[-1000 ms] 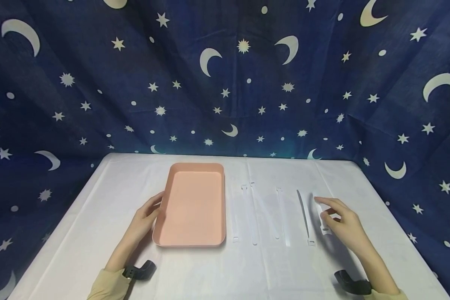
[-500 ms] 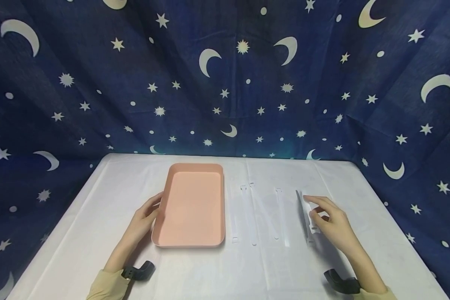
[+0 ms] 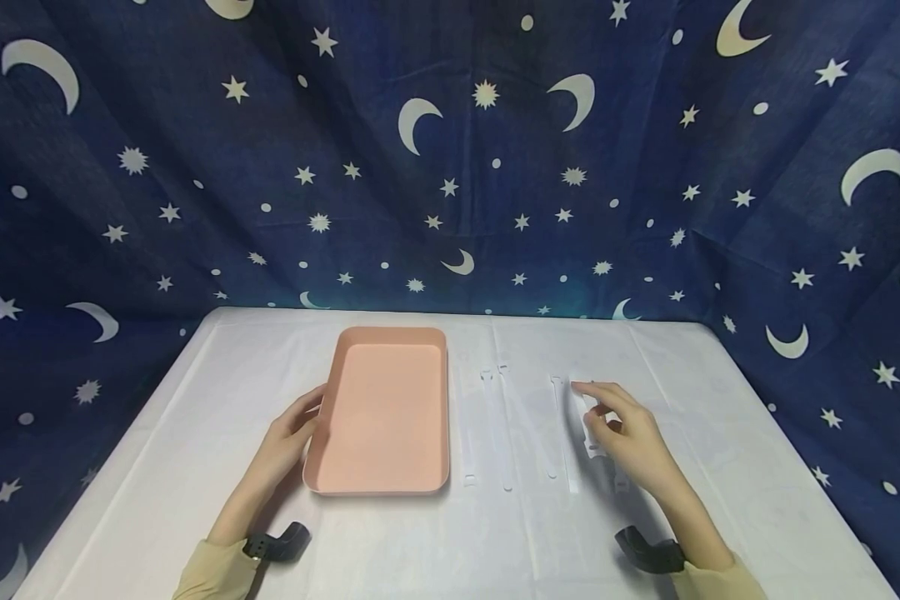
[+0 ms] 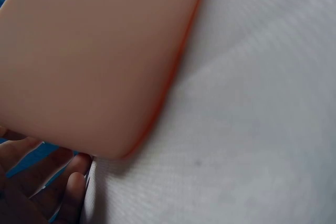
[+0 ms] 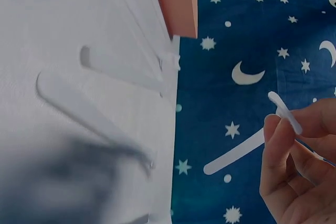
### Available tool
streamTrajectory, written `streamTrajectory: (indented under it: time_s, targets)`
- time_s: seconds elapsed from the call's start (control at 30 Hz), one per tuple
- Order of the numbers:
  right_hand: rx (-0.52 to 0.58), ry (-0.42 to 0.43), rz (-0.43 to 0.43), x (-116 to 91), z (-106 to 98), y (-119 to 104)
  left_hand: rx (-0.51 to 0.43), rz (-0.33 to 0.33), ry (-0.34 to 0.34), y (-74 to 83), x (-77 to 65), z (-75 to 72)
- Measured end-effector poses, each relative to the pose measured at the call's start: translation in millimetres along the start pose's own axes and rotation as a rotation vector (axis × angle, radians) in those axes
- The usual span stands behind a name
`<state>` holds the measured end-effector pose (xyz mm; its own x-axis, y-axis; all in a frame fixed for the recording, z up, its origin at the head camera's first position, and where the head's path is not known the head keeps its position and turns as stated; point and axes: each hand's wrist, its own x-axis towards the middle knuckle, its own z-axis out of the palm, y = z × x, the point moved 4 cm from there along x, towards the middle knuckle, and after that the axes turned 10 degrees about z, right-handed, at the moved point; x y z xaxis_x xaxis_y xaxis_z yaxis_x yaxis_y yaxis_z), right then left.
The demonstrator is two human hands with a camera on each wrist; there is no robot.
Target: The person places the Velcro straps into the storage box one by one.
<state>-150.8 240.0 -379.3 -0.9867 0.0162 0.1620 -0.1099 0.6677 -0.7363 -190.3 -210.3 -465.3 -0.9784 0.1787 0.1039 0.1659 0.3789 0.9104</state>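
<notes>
right hand (image 3: 630, 437): pinching a white strip (image 5: 236, 153) at its fingertips, above tabletop (image 3: 420, 546) | loose strips (image 5: 86, 113): mostly left of that hand | left hand (image 3: 288, 437): fingers extended, touching pink tray (image 3: 382, 417) just rightward

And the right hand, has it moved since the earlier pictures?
Yes. In the head view, the right hand has moved left, nearer to the peach tray, which has stayed in place on the white table.

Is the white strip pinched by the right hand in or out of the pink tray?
Out: the head view shows the right hand holding the white strip right of the pink tray.
</notes>
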Motion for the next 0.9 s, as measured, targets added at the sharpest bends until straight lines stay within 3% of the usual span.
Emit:
streamTrajectory:
  time_s: [0.9]
  targets:
    - [0.108, -0.105, 0.010, 10.0, 61.8, -36.8, -0.017, 0.014, -0.001, -1.8, -0.2, 0.0]
